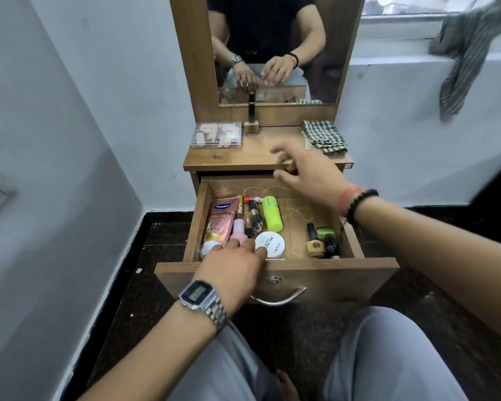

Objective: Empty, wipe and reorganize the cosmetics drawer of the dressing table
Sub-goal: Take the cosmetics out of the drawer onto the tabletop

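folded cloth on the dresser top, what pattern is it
Green-and-white check, on the folded woven cloth; seen best in the head view.

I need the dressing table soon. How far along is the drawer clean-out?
Early. Done: clear case and a nail polish bottle stand on the tabletop. In hand: left hand reaches the white jar; right hand hovers empty. Left: Vaseline tube, green bottle, wiping with the checked cloth.

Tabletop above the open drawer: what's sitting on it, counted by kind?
Clear plastic case: 1
Nail polish bottle: 1
Checked cloth: 1
Total: 3
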